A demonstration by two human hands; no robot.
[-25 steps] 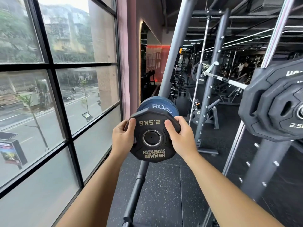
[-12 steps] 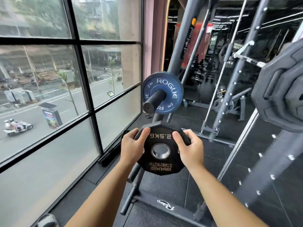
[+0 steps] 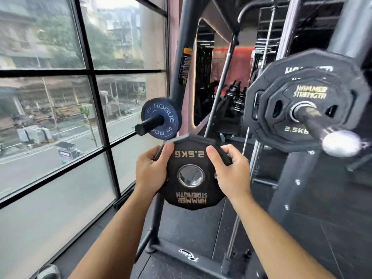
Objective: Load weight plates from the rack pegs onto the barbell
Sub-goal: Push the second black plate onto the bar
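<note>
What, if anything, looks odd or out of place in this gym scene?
Only a small thing: the 2.5 kg plate gripped by the left hand and right hand is upside down, its lettering inverted. The blue plate sits on its peg, and the black plates on the barbell read upright. Nothing looks damaged.

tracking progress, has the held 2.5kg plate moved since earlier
Yes: the 2.5kg plate has dropped from in front of the blue plate to below-right of it.

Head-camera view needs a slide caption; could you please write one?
Left hand and right hand grip a black 2.5 kg plate near the already loaded barbell.
</note>
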